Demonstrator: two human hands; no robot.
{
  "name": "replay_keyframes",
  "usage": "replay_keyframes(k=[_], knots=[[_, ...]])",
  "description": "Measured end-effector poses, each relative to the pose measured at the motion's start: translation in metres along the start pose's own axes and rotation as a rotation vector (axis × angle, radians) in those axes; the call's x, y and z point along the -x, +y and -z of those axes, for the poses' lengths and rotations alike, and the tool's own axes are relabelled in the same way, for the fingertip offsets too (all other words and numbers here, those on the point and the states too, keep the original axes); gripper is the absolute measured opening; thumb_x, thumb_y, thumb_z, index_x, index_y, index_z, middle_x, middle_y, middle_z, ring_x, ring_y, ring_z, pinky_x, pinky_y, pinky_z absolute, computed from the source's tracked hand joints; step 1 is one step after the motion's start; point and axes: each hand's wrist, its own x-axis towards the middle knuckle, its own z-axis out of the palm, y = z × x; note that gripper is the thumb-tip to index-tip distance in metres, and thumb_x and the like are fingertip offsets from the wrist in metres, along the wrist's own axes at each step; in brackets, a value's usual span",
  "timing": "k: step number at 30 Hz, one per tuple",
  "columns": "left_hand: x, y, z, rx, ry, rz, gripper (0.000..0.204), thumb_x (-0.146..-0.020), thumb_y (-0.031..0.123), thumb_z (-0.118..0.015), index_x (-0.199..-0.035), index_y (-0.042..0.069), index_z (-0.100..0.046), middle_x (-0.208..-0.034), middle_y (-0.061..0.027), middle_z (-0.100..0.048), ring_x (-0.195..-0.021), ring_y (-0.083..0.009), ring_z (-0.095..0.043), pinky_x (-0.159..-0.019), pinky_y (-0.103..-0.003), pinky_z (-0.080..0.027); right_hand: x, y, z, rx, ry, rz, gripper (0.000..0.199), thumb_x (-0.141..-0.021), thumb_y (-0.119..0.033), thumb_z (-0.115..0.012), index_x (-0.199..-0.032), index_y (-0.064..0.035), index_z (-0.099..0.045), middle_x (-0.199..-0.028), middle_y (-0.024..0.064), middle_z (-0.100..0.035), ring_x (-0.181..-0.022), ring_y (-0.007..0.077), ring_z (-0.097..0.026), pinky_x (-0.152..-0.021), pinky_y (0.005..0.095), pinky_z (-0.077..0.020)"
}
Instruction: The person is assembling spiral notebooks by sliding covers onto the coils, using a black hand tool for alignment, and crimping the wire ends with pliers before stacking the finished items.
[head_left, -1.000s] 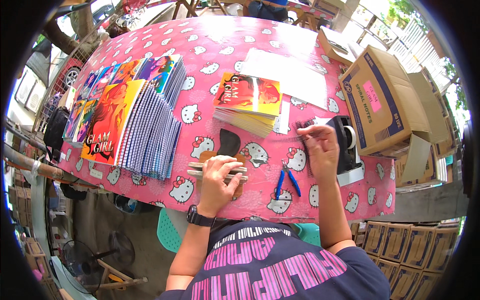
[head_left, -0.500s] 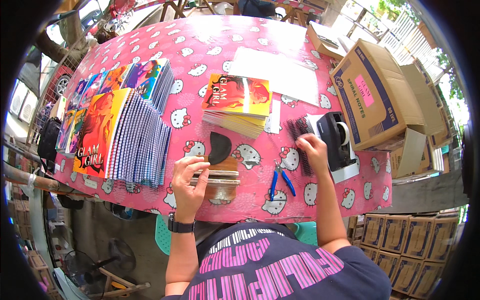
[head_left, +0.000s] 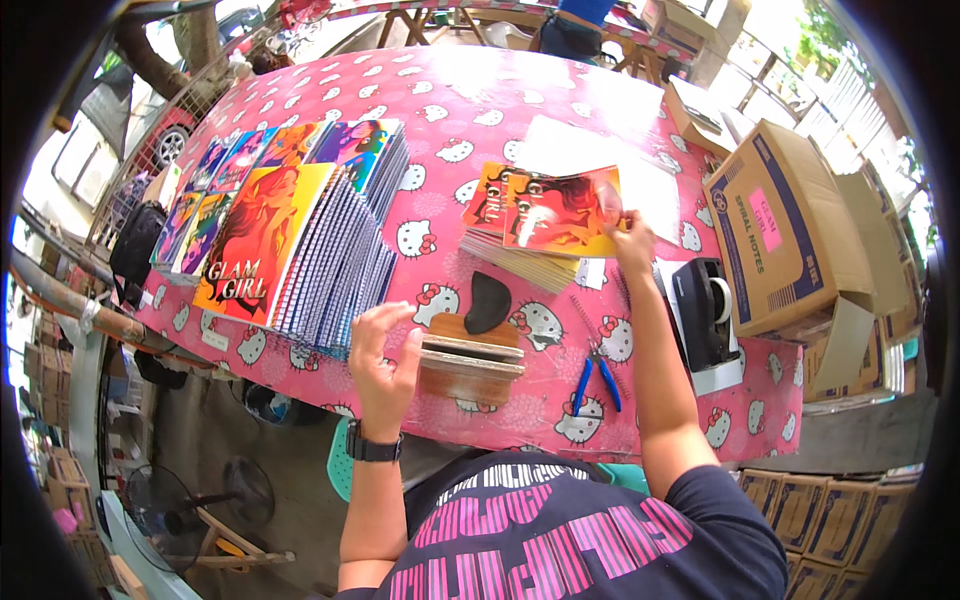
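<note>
My right hand [head_left: 632, 242] pinches the lower right corner of an orange-covered notebook [head_left: 560, 215], which is shifted off to the right of the stack of notebooks [head_left: 520, 262]. My left hand [head_left: 386, 352] is open, thumb and fingers apart, at the left end of a slotted wooden block [head_left: 465, 380]. Behind the block lies a black curved piece [head_left: 488, 303]. Blue-handled pliers [head_left: 597, 384] rest to the block's right. Dark spiral wires [head_left: 622, 295] are partly hidden behind my right forearm.
Piles of spiral-bound notebooks [head_left: 265, 250] stand at the left. On the right are a black tape dispenser [head_left: 703, 315] and a large cardboard box [head_left: 780, 230]. White sheets [head_left: 580, 140] lie behind the stack. A person in blue [head_left: 580, 25] is at the far edge.
My right hand has gone from the spiral wires to the stack and taken hold of the top notebook, which has shifted right. The whole view has swung slightly; my left hand stays near the block.
</note>
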Motion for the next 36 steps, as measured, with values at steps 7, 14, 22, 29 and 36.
replay_keyframes(k=[7,14,22,29,36], knots=[[-0.019,-0.027,-0.013,0.584,0.025,0.284,0.051,-0.089,0.017,-0.062,-0.133,0.002,-0.042,-0.119,-0.0123,-0.054,-0.104,-0.018,-0.051,-0.089,-0.032,-0.039,0.148,-0.09,0.05,-0.747,-0.209,0.158,0.021,-0.08,0.005,-0.065,-0.097,-0.0013,-0.055,-0.092,0.0051,-0.062,-0.073,0.0111,-0.059,-0.067,0.0248,-0.0502],[0.01,-0.038,0.012,0.418,-0.032,0.311,0.02,-0.094,0.016,-0.057,-0.105,0.001,-0.063,-0.083,0.0034,-0.058,-0.07,-0.0015,-0.042,-0.06,-0.017,-0.033,0.21,-0.052,0.024,-0.82,-0.41,0.079,0.028,-0.078,0.005,-0.069,-0.103,0.0,-0.058,-0.095,0.0076,-0.065,-0.089,0.0144,-0.063,-0.079,0.0286,-0.0517],[0.023,-0.052,0.013,0.43,0.031,0.375,0.016,-0.095,0.013,-0.055,-0.102,0.001,-0.062,-0.087,0.0017,-0.06,-0.076,-0.0037,-0.049,-0.066,-0.019,-0.04,0.188,-0.055,0.034,-0.504,-0.532,0.375,0.026,-0.077,0.0,-0.071,-0.101,-0.0013,-0.06,-0.089,0.0106,-0.066,-0.081,0.0193,-0.065,-0.074,0.0297,-0.0506],[0.023,-0.039,0.004,0.448,-0.013,0.304,0.023,-0.094,0.015,-0.057,-0.11,0.0,-0.063,-0.09,-0.0042,-0.066,-0.085,-0.0079,-0.058,-0.076,-0.023,-0.045,0.187,-0.041,0.032,-0.348,-0.599,0.235,0.025,-0.077,-0.01,-0.073,-0.1,-0.0038,-0.066,-0.094,0.0119,-0.068,-0.081,0.0221,-0.066,-0.069,0.03,-0.0513],[0.037,-0.071,-0.008,0.88,0.066,0.411,0.06,-0.088,0.016,-0.061,-0.14,-0.001,-0.035,-0.134,-0.0158,-0.048,-0.117,-0.0198,-0.049,-0.1,-0.034,-0.036,0.195,-0.063,0.036,-0.841,-0.654,0.111,0.038,-0.089,-0.022,-0.063,-0.121,-0.0058,-0.053,-0.123,0.0088,-0.055,-0.109,0.023,-0.054,-0.092,0.0332,-0.0426]])
